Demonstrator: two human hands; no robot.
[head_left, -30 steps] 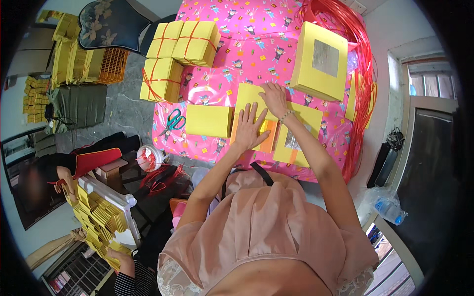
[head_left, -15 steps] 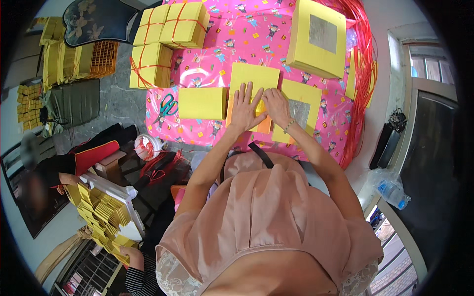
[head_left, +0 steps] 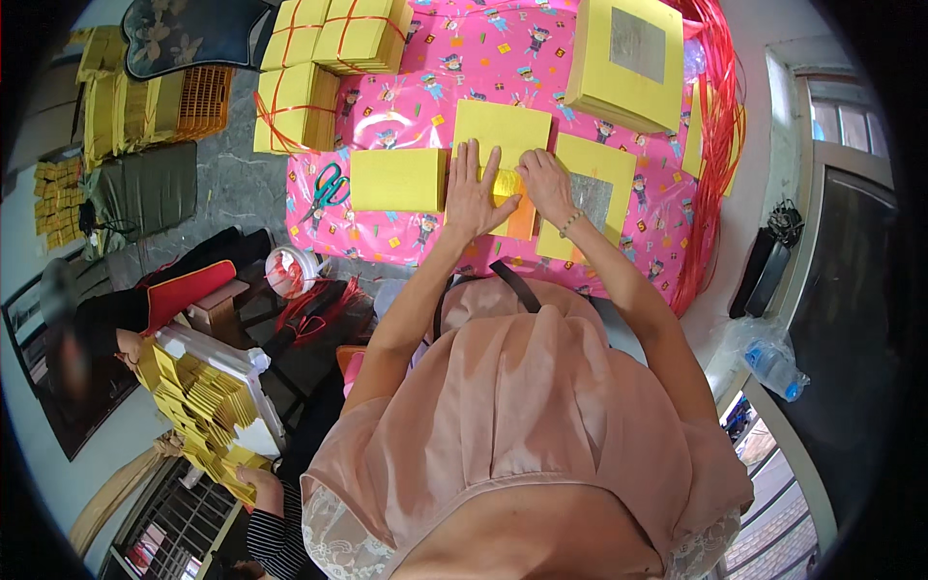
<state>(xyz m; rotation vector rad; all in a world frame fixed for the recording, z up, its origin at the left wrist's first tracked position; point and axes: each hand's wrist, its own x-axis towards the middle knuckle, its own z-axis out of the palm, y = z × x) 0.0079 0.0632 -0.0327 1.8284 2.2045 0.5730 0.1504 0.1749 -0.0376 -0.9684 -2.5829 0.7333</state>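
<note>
Yellow paper (head_left: 503, 124) lies unbound at upper centre, under the left hand (head_left: 471, 201), flat and gripping nothing; the right hand (head_left: 547, 184) is curled at its edge, grip unclear. Red-tied bundles (head_left: 280, 106), upper left, look done; the thick stack (head_left: 597, 82), upper right, is untied.

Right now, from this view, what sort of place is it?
Probably a small workroom for paper goods: tied yellow paper bundles, hanging red strips and scissors on a pink-covered table.

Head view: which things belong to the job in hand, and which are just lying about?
Likely the job:
yellow paper under the flat left hand, right hand at its edge
orange-gold piece on it
silver-patched yellow paper

Seemingly just lying about:
bagged bottle
floral chair back
teal-handled scissors, untouched
</note>
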